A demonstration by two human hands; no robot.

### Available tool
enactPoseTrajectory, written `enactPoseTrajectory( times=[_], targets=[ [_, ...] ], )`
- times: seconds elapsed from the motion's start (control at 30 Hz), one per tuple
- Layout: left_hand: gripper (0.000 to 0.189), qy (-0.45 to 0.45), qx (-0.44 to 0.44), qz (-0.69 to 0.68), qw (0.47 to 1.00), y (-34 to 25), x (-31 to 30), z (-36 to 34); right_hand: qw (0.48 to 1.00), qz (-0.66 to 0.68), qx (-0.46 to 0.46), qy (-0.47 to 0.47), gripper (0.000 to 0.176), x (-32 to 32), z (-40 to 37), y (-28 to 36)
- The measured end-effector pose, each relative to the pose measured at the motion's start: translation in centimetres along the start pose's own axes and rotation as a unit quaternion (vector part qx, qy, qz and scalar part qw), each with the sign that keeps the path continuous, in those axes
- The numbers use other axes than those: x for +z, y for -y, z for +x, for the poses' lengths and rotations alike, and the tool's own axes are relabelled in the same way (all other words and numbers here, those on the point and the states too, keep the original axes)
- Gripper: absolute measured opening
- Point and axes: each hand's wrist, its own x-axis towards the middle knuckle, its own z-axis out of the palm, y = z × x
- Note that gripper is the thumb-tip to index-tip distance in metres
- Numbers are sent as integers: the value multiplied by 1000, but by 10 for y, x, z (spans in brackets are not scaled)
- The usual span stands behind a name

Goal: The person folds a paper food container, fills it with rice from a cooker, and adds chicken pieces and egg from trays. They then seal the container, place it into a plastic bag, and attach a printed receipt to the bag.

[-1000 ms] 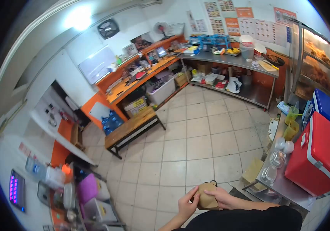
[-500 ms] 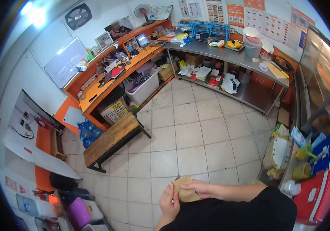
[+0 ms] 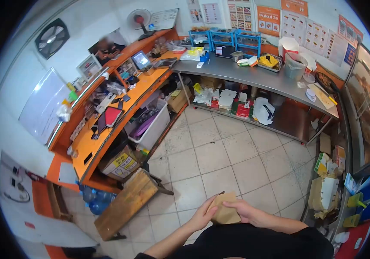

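A small folded brown paper packet [image 3: 226,212] is held low in front of my body, near the bottom of the head view. My left hand [image 3: 203,216] grips its left edge, thumb on the near face. From the other side my right hand [image 3: 246,211] closes on the right edge, its thumb pressed on the paper. A thin dark tip [image 3: 222,193] shows just above the packet's upper left corner. Whatever lies inside the folds is hidden.
A wooden bench [image 3: 128,205] stands on the tiled floor to the left, beside blue water bottles [image 3: 96,199]. Behind it runs an orange counter [image 3: 120,123], with a person [image 3: 107,51] beyond. A steel table [image 3: 232,73] spans the back; cardboard boxes [image 3: 323,194] sit at right.
My view has shifted, so the room appears moved and turned. Both hands still hold the brown paper packet, now farther right in view, with the left hand flatter along its edge.
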Motion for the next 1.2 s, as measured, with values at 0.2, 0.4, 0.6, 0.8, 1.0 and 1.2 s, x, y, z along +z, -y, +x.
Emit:
enactPoseTrajectory(
  times=[0.2, 0.4, 0.6, 0.8, 1.0, 1.2],
  targets=[
    [55, 20, -8, 35, 999, 6, -122, 161, 997, 55, -48, 26, 48, -10, 138, 138],
    [52, -212, -79, -281, 933, -27, -250, 284, 778, -590, -133, 170, 47, -6, 267, 326],
    [47, -401, -154, -198, 881, -27, -381, 375, 738, -626, -195, 157, 31, 38, 418, 417],
    [55, -256, 72, 523, 810, -91, -519, 490, 722, -633, -197, 199, 25, 130, 583, 545],
    [28, -276, 113, 337, 893, -89, -659, 603, 750, -586, -283, 116, 25, 179, 683, 655],
    [24, -339, 26, 62, 939, -79, -790, 698, 748, -584, -282, -142, 25, 127, 778, 782]
  ],
)
